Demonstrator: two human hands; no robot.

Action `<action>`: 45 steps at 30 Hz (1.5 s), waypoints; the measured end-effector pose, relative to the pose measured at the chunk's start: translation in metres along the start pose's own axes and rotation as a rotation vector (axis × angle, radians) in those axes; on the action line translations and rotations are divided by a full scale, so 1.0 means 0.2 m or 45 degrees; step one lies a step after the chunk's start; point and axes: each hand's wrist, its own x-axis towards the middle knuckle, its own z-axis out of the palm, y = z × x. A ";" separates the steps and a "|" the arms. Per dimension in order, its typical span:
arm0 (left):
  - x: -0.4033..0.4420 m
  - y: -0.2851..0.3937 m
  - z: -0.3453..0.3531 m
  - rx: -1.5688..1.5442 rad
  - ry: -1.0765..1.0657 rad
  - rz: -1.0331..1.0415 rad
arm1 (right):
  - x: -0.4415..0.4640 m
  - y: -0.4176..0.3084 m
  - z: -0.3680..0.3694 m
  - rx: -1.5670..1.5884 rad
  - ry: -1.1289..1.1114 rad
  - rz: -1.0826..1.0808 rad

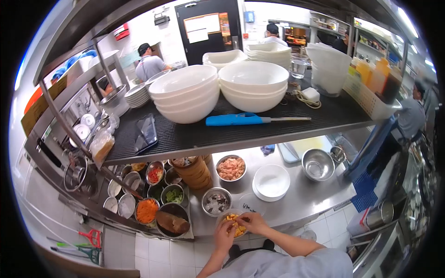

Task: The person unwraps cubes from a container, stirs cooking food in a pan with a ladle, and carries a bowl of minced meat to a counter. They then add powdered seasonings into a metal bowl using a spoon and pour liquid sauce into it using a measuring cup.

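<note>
Left hand [224, 235] is curving over the left side of the tub [221, 218], and the right hand [253, 223] is curving over its right side. Fingertips of both are bunching close together at the yellow bits [239, 230]; whether either hand is pinching a bit, cannot tell. The bits are lying inside the tub, which is sitting at the front edge of the counter [301, 197]. Just beyond the tub, to the left, a steel bowl [209, 211] is holding pale and dark pieces; farther back, pinkish meat [231, 167] is filling another. White plates [272, 180] are standing stacked to the right. On the left, shredded carrot [148, 211] and chopped greens [174, 195] are occupying separate pots. Above, a blue lighter [238, 119] is lying on the shelf [185, 134], before stacked white bowls [186, 99].
</note>
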 end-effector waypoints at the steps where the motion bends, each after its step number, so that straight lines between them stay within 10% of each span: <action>1: 0.00 0.00 -0.01 -0.091 -0.049 -0.087 | 0.01 0.02 0.01 0.012 0.024 0.008; 6: 0.02 -0.01 -0.08 -0.266 -0.294 -0.311 | 0.01 0.08 0.06 -0.123 0.020 -0.176; 8: 0.03 0.03 -0.10 0.065 -0.218 -0.009 | 0.02 0.03 0.01 0.042 -0.154 0.290; 14: 0.10 -0.06 -0.11 0.032 -0.124 0.119 | 0.13 0.10 -0.04 1.306 -0.161 0.605; 20: 0.12 -0.01 -0.11 -0.864 -0.019 -0.394 | 0.14 -0.04 0.02 0.779 0.128 0.369; 31: 0.05 -0.16 -0.14 -0.649 0.019 -0.664 | 0.12 0.01 0.25 0.659 0.164 0.376; 36: 0.02 -0.27 -0.15 -0.676 0.061 -0.720 | 0.05 -0.06 0.33 -0.308 0.375 -0.428; 45: -0.03 -0.35 -0.14 -0.761 0.322 -0.816 | 0.09 -0.08 0.40 -0.206 0.221 -0.036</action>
